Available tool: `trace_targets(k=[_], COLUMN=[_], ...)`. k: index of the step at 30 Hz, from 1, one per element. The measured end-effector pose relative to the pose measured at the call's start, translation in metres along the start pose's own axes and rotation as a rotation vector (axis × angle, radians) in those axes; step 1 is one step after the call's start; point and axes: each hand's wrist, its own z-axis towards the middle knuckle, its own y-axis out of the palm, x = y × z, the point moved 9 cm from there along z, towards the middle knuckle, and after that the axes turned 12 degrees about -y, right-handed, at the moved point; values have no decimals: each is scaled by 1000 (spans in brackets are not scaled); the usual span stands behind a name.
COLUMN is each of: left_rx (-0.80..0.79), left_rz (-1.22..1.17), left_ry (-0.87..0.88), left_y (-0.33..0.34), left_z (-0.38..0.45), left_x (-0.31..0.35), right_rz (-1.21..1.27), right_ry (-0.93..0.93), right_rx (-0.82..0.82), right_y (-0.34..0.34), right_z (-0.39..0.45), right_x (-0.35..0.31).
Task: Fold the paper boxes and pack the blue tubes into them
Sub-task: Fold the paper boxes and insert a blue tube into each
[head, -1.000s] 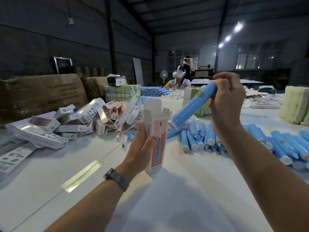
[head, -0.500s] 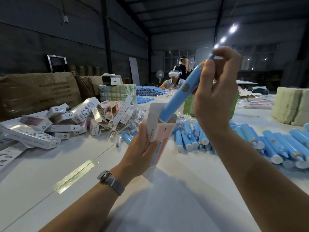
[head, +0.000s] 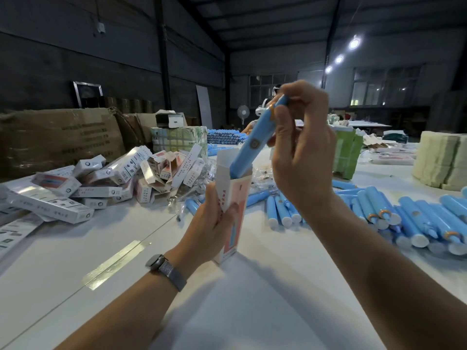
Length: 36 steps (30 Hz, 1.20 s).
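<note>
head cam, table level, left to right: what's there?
Brown carton → pile of boxes → left hand holding open box → right hand feeding blue tube into it → loose blue tubes → pale stack.

This is a packing floor inside a warehouse or small factory hall, with dark walls, steel columns and a pitched roof over a long white table (head: 75, 261). On the table's left lies a heap of printed paper boxes (head: 121, 178), on its right rows of loose blue tubes (head: 404, 215). Behind the box heap stand big brown cartons (head: 58, 140); at the table's far end another worker (head: 260, 114) sits.
</note>
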Motion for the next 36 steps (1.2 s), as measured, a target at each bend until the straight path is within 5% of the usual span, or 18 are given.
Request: trace_targets(k=[13,19,25,32,36], left_rx=[-1,35,77,142,285], left_rz=[-13,-75,-75,-142,-54], left_ry=[55,24,6,2,16], left_y=[4,0,-4,-13,-28], left_z=[-5,-4,-2,2,1], left_x=[9,4,1,-7,-11], right_rz=[105,80,99,68,37], right_ry=[328,314,293,287,265], right_rx=[-81,-323,-380,-699,-608], right_y=[9,40,48,76,72], right_z=[-7,-32,-43,-77,-78], right_x=[37,23,25,26,30])
